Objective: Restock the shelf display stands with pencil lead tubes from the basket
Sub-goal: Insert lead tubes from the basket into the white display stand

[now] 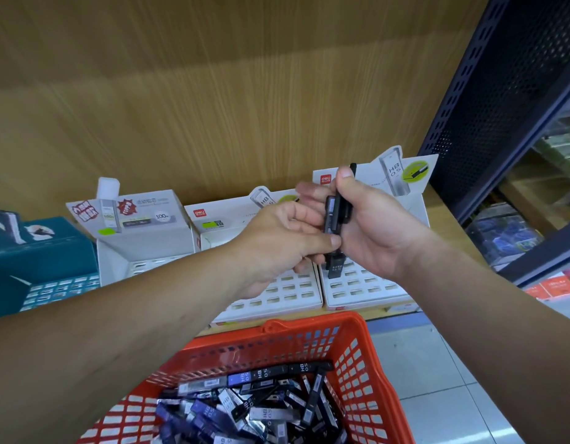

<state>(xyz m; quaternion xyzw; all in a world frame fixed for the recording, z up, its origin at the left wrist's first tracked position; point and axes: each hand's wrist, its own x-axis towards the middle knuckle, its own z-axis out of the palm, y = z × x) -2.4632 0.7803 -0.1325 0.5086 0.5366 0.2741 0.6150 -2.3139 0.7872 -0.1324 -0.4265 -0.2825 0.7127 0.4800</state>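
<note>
My right hand (376, 225) grips a bundle of black pencil lead tubes (335, 216) upright above the right-hand white display stand (370, 293). My left hand (277, 241) pinches one tube of that bundle between thumb and fingers. One tube marked HB (337, 267) hangs low over the stand's slots, which look unfilled. A middle white stand (277, 302) lies under my left hand, its slots open too. The red basket (357, 357) below holds several loose black and blue tubes (254, 402).
A third white stand (142, 241) and a teal display box (43, 264) stand further left on the wooden shelf. A dark blue perforated shelf upright (501, 100) rises at the right, with packaged goods behind it. Pale floor tiles show beside the basket.
</note>
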